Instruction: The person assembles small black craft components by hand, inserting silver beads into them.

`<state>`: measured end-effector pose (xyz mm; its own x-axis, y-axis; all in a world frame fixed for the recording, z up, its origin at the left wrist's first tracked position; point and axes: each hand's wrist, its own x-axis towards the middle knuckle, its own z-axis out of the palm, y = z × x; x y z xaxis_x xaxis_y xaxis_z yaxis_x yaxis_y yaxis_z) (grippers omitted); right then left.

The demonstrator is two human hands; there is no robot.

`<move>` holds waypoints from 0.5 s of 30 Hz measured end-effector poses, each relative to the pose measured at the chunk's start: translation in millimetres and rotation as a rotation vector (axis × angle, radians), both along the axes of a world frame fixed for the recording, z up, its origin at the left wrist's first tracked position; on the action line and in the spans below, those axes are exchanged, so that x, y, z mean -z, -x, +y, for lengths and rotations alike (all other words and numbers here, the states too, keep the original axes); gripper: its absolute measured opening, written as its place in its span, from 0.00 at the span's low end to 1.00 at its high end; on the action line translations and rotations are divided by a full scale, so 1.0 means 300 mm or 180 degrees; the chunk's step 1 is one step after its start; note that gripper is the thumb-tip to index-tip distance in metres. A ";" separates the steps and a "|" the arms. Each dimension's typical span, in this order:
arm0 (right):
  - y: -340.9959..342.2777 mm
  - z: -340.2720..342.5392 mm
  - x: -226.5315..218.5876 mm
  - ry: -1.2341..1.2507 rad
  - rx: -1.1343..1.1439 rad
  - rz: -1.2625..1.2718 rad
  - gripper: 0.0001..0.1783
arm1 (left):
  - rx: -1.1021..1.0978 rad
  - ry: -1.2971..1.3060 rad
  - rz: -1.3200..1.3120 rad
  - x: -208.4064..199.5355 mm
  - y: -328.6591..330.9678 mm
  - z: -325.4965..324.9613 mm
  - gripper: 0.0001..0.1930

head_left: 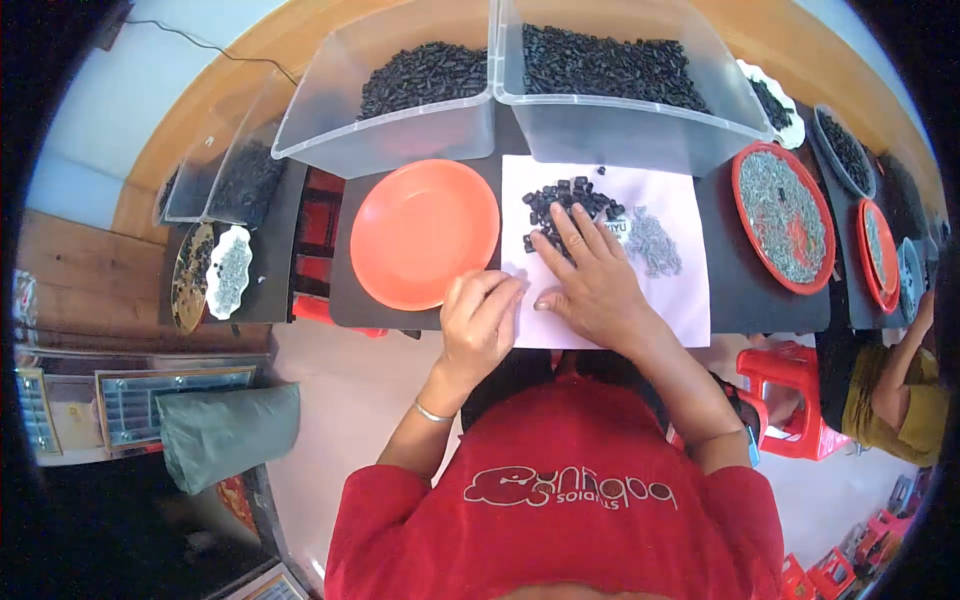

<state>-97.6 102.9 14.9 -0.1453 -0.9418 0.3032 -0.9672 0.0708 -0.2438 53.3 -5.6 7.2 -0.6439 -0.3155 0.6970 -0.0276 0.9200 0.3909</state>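
Small black pieces (545,200) lie in a loose heap at the upper centre of the frame, with one or two strays at the far edge. The right hand (595,270) reaches over them, its fingers extended and spread, the tips resting on or just above the heap's near side; no grasp shows. Just right of that hand is a looser scatter of slim silvery parts (655,243). Both groups sit on a pale sheet (675,310), clearly apart except where the hand covers the ground between.

At the sheet's lower left, the left hand (475,315) has its fingers curled in and the thumb drawn toward them; I cannot tell whether something small is pinched there.

Beside it, left of centre, the orange plate (425,235) shows plain colour across its inside, so it offers no tally of finished work. Judging by this, the portion on the sheet is partway handled at most: plenty of both kinds remains loose, and how much is done cannot be told.

Beyond, along the top, the left clear bin (420,135) and the right clear bin (640,130) hold deep black stock. At the right, a red dish (739,200) is well covered with silvery parts, suggesting ample supply left.
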 end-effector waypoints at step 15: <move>0.028 0.071 -0.026 0.1312 0.0260 -0.0919 0.21 | -0.0561 0.0064 -0.0159 0.017 0.021 -0.039 0.11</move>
<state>-106.1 124.2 22.7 -0.3463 -0.7344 0.5838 -0.8516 -0.0149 -0.5239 47.1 -17.3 2.3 -0.6138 -0.4128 0.6729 -0.2080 0.9069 0.3665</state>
